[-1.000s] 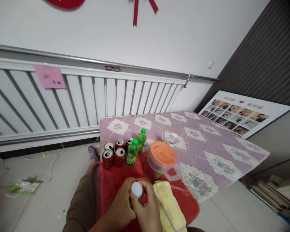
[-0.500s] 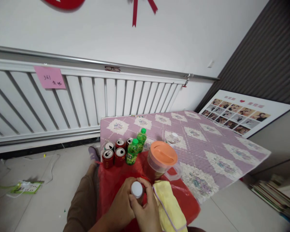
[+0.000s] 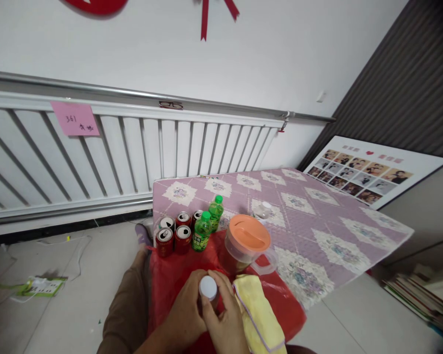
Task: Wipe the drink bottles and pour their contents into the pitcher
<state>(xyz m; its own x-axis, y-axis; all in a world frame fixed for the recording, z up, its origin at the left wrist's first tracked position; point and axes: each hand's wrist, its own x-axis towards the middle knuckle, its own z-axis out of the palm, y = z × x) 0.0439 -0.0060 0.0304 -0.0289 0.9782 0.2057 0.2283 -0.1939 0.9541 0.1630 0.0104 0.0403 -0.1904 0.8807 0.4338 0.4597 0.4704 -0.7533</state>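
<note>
Between my two hands, over the red plastic sheet (image 3: pixel 280 307), stands a bottle with a white cap (image 3: pixel 208 287). My left hand (image 3: pixel 187 307) is wrapped round its left side. On the other side, my right hand (image 3: pixel 225 314) grips it, with the thumb up against the cap's near edge. Most of the bottle's body is hidden by my fingers. Just beyond my hands is a clear pitcher with an orange lid (image 3: pixel 249 233), holding a brownish liquid. A folded yellow cloth (image 3: pixel 258 314) lies beside my right hand.
Several opened red drink cans (image 3: pixel 164 242) and two green-capped bottles (image 3: pixel 202 232) stand at the left of the table. A clear bottle with a white cap (image 3: pixel 263 210) is behind the pitcher. A radiator (image 3: pixel 206 147) runs along the wall; a power strip (image 3: pixel 42 286) lies on the floor.
My right thumb has shifted up slightly to the edge of the white cap. Both hands stay round the bottle, and the other things have not moved.
</note>
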